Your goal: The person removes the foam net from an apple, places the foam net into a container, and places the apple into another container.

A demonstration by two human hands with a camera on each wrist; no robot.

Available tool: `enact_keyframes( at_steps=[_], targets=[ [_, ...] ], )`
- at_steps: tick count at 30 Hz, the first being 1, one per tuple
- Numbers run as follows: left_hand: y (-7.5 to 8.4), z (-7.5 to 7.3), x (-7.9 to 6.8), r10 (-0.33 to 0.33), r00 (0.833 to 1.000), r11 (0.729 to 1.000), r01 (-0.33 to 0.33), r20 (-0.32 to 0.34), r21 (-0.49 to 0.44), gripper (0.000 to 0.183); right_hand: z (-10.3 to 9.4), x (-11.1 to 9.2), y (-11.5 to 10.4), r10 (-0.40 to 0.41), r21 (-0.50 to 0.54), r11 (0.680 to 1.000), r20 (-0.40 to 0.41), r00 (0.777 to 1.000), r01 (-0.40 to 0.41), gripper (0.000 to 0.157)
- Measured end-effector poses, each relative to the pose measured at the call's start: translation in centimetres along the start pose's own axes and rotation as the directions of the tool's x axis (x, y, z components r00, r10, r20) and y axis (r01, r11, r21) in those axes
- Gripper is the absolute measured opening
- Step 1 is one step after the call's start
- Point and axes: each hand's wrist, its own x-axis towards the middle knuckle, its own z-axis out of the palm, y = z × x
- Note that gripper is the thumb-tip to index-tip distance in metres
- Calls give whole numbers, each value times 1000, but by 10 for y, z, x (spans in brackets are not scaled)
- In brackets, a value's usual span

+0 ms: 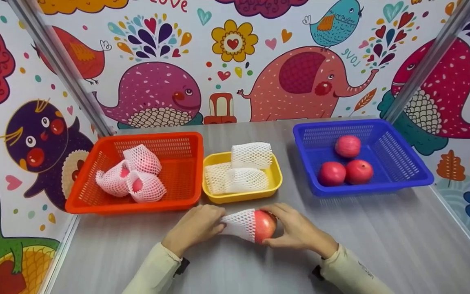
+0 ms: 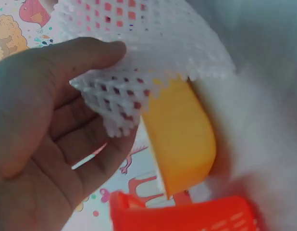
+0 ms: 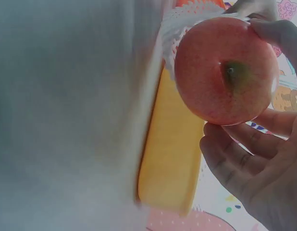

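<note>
A red apple [image 1: 265,226] is partly inside a white foam net sleeve [image 1: 241,224], above the table in front of the yellow basket. My right hand [image 1: 296,228] holds the apple from its bare right end, thumb and fingers on opposite sides; in the right wrist view the apple [image 3: 225,72] shows its dimpled end. My left hand [image 1: 198,226] pinches the loose left end of the sleeve. In the left wrist view the thumb lies over the netting [image 2: 139,53], with fingers behind it.
An orange-red basket [image 1: 178,175] at left holds three net-wrapped apples [image 1: 145,159]. The yellow basket [image 1: 278,175] in the middle contains several flat foam nets [image 1: 251,155]. At right, a blue basket [image 1: 398,163] has three bare apples [image 1: 348,146]. Printed wall panels stand behind the grey table [image 1: 255,269].
</note>
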Motion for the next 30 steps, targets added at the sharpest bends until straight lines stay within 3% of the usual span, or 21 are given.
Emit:
enact_keyframes(
  at_steps=[6,12,16,21,25,30],
  targets=[
    [0,-28,11,19,996,1000,-18,-86,13,10,-6,-8,3,34,-54,998,2,999,-34,77],
    [0,-59,42,64,980,994,-46,-186,99,14,-3,-10,5,-10,-95,995,-22,1000,8,76],
    [-3,-69,65,111,958,984,-68,-266,164,11,-4,-10,5,-28,-104,994,-26,999,25,75],
    [-7,-69,95,118,936,951,-9,-332,310,10,-7,-10,3,1,-102,995,-7,1000,-1,75],
    [-10,-57,117,74,955,929,38,-288,367,11,-9,-10,2,11,-111,994,-1,1000,-11,76],
    [-12,-38,134,4,986,919,61,-164,389,13,-8,-11,1,7,-112,994,-1,1000,-7,77]
  ],
)
